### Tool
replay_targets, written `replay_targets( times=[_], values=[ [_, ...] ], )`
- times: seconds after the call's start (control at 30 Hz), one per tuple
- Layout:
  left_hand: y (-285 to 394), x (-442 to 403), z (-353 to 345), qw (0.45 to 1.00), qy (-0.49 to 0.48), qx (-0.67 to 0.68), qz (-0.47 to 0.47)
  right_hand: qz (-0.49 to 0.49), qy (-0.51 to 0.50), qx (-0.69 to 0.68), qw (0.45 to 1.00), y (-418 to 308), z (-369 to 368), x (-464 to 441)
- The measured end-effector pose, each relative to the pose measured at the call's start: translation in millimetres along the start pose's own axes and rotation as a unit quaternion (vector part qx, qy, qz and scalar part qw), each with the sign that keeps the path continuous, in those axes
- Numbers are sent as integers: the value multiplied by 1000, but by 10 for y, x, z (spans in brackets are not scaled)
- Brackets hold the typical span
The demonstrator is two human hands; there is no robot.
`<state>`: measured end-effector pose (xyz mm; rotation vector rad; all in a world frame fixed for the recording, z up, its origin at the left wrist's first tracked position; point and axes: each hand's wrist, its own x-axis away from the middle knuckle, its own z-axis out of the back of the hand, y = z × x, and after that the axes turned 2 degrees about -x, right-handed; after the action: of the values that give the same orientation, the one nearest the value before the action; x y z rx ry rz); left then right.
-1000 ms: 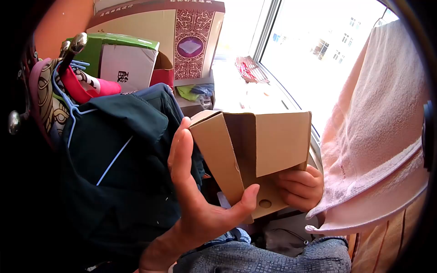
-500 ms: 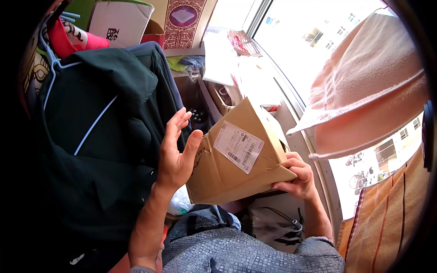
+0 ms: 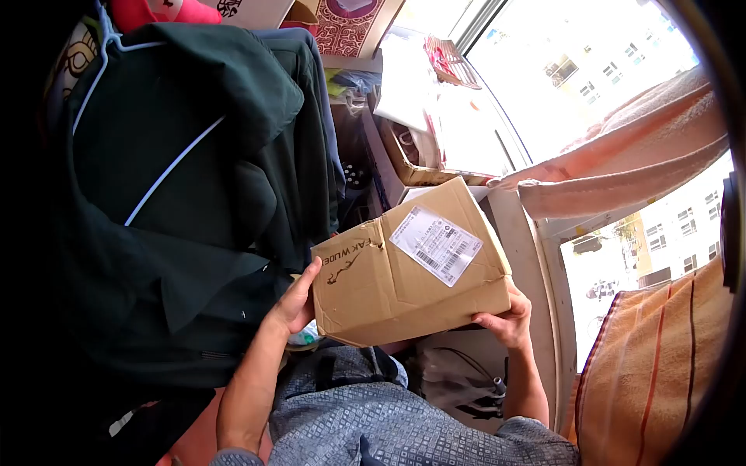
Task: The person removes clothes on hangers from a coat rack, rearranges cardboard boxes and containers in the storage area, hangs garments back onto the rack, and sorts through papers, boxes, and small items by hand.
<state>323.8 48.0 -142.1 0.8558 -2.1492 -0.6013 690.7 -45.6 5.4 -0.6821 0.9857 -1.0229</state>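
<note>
A brown cardboard box [image 3: 357, 295] is held up in front of my body, tilted, with its printed side facing me. A white shipping label [image 3: 437, 245] with barcodes is stuck on it, and dark lettering runs along its left part. My left hand [image 3: 297, 301] grips the box's left edge, thumb on the near face and the other fingers hidden behind. At the lower right corner, my right hand [image 3: 509, 314] is closed on the box, thumb along the bottom edge. The far side of the box is hidden.
A dark jacket [image 3: 194, 155] on a blue hanger hangs at the left. Beyond the box, papers [image 3: 466, 132] and cartons lie along the windowsill. A pink towel [image 3: 614, 182] and an orange striped towel [image 3: 645, 349] hang at the right. A clear plastic bag [image 3: 451, 373] with cables sits below.
My left hand, raised and open beside the box before, now grips its left edge. The box has turned so that more of its lettered face shows. The view has shifted.
</note>
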Motion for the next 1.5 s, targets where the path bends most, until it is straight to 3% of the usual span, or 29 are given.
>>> replay_targets(
  times=[0.03, 0.1, 0.2, 0.27, 0.37, 0.57, 0.7, 0.77, 1.03, 1.23, 1.3, 1.5],
  values=[
    [-90, -43, 63, 993, -78, 91, 15, 0, -5, -5, 1000, 31, -22, 13],
    [-178, -82, 112, 994, -69, 88, 14, -32, -7, -38, 999, 74, -55, 52],
    [-125, -104, 146, 992, -72, 102, -32, -40, -43, 50, 997, 105, -74, 110],
    [-73, -128, 197, 992, -82, 93, -38, -157, -68, -25, 985, 137, -118, 195],
    [-23, -186, 228, 993, -86, 66, -52, -180, -91, 39, 979, 152, -170, 234],
    [-44, -328, 315, 993, -97, 30, -65, -211, -57, 34, 975, 238, -259, 364],
    [-206, -432, 368, 991, 77, -110, 2, -174, -37, 94, 980, 338, -280, 444],
    [-253, -420, 418, 988, 85, -129, 6, -109, -53, 212, 970, 456, -320, 489],
    [-458, -414, 684, 990, 99, -100, 22, -151, -91, 320, 931, 1373, -577, 1182],
    [-436, -334, 718, 988, 106, -116, 6, -186, -60, 341, 920, 2034, -908, 1519],
    [-430, -275, 711, 987, 111, -116, 8, -176, -5, 391, 903, 2342, -1059, 1650],
    [-383, -160, 651, 985, 122, -123, -10, -425, -44, 353, 832, 2616, -1186, 1603]
  ],
)
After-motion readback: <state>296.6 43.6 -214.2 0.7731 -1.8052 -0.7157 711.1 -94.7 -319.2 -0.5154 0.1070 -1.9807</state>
